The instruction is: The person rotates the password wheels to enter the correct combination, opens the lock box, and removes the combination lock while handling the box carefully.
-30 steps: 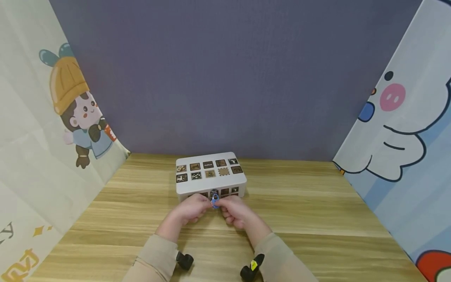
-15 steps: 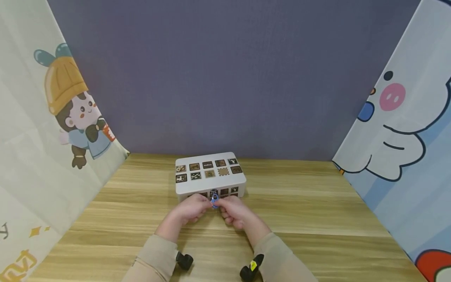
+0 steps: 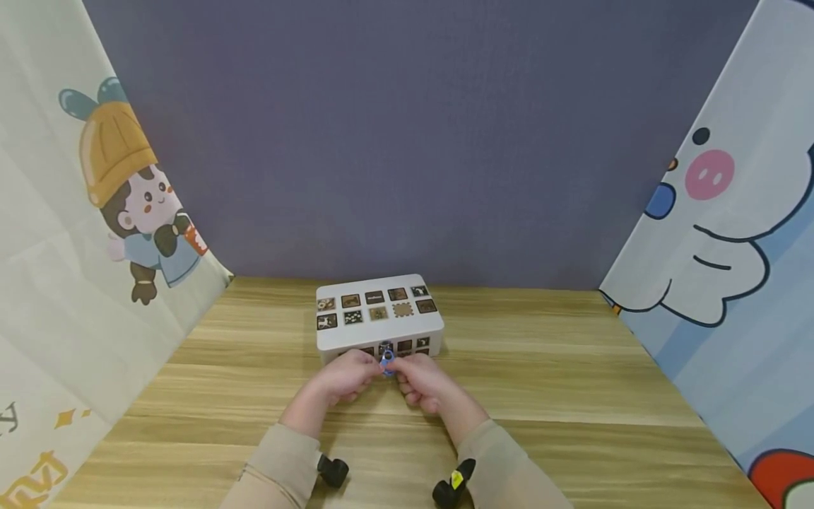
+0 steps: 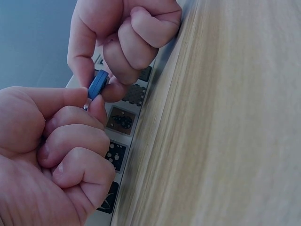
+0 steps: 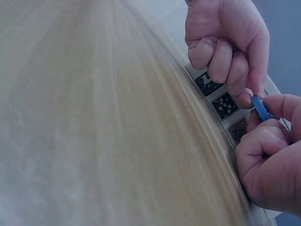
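A small blue padlock [image 3: 388, 363] sits at the front of a white box [image 3: 356, 336], by a metal clasp [image 3: 386, 346]. From the left side, my left hand [image 3: 350, 373] pinches the padlock between thumb and forefinger. On the opposite side my right hand [image 3: 425, 382] pinches it too, its remaining fingers curled under. The left wrist view shows the padlock's blue body [image 4: 98, 84] edge-on between both hands' fingertips. In the right wrist view the padlock [image 5: 260, 108] is partly covered by fingers. Whether its shackle is fastened cannot be seen.
The box lid is closed and printed with small brown and black square pictures. A wood-grain table [image 3: 540, 382] lies under it. Behind stands a dark grey-purple panel [image 3: 407, 141]. Cartoon-printed cloths hang at the left [image 3: 38, 212] and right [image 3: 776, 283].
Both hands keep their pinch on the padlock, and the box stays in place. The head view has shifted very slightly.
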The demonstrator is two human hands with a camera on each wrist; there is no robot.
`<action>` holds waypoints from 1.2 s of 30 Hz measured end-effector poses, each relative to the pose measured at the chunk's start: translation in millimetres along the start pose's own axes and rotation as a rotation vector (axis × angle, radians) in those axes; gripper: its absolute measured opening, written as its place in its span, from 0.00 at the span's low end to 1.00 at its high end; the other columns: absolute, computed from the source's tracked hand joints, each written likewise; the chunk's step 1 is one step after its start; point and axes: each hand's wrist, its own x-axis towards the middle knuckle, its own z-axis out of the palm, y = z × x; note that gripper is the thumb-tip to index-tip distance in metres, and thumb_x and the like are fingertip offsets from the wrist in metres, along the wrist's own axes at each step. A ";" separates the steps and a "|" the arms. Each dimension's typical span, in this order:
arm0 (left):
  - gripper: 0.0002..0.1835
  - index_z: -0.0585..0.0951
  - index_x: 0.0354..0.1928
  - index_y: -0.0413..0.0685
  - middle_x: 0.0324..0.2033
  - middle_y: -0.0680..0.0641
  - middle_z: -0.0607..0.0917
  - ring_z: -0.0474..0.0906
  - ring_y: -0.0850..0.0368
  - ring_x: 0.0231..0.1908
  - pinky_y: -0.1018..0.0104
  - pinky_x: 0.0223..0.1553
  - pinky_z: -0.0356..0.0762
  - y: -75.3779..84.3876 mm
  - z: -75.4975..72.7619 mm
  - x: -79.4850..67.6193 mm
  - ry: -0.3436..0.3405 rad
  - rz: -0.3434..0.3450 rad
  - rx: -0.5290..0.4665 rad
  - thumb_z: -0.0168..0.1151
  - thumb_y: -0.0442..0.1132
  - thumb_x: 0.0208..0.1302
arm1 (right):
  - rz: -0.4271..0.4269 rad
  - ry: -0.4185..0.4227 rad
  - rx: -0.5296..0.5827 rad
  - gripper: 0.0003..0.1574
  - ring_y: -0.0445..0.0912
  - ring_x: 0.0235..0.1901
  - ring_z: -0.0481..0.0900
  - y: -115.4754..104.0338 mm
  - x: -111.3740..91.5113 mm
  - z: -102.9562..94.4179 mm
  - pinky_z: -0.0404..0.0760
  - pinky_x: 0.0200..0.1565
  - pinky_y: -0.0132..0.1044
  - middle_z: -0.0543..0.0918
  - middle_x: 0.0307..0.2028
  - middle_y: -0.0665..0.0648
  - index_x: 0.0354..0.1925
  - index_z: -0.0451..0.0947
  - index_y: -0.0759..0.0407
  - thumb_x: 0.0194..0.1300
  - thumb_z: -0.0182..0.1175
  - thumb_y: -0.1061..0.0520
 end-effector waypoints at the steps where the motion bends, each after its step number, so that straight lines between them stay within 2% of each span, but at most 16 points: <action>1: 0.12 0.80 0.40 0.31 0.13 0.57 0.62 0.52 0.65 0.11 0.73 0.12 0.53 0.0 0.2 0.3 -0.001 0.004 0.001 0.55 0.37 0.72 | -0.001 0.001 0.001 0.11 0.36 0.12 0.52 0.0 -0.1 0.2 0.53 0.14 0.27 0.59 0.14 0.45 0.30 0.76 0.58 0.65 0.64 0.54; 13: 0.12 0.80 0.38 0.32 0.12 0.57 0.62 0.52 0.65 0.11 0.73 0.12 0.52 2.4 2.7 -1.5 0.006 0.013 0.008 0.57 0.38 0.72 | 0.011 0.014 -0.003 0.11 0.36 0.12 0.51 0.5 0.3 1.5 0.51 0.14 0.27 0.58 0.13 0.45 0.29 0.75 0.58 0.65 0.62 0.53; 22: 0.12 0.77 0.32 0.36 0.12 0.57 0.61 0.52 0.65 0.11 0.73 0.12 0.52 2.3 2.7 -1.0 -0.003 0.006 0.005 0.56 0.38 0.73 | 0.031 0.018 0.012 0.12 0.36 0.12 0.51 0.1 1.4 0.5 0.51 0.14 0.27 0.59 0.13 0.45 0.28 0.75 0.57 0.65 0.62 0.54; 30: 0.13 0.78 0.35 0.33 0.12 0.57 0.61 0.52 0.65 0.11 0.73 0.12 0.52 1.2 0.0 0.2 -0.012 0.003 0.003 0.55 0.38 0.73 | 0.041 0.019 0.020 0.11 0.36 0.13 0.52 -0.6 2.1 0.3 0.51 0.14 0.27 0.59 0.14 0.45 0.30 0.76 0.58 0.65 0.63 0.54; 36: 0.12 0.79 0.37 0.32 0.13 0.57 0.62 0.52 0.65 0.12 0.74 0.12 0.53 0.6 -0.6 0.1 -0.010 -0.001 -0.001 0.54 0.37 0.72 | 0.052 0.028 0.059 0.16 0.36 0.13 0.52 -4.4 -1.1 -4.9 0.51 0.15 0.27 0.59 0.14 0.44 0.25 0.72 0.55 0.66 0.63 0.50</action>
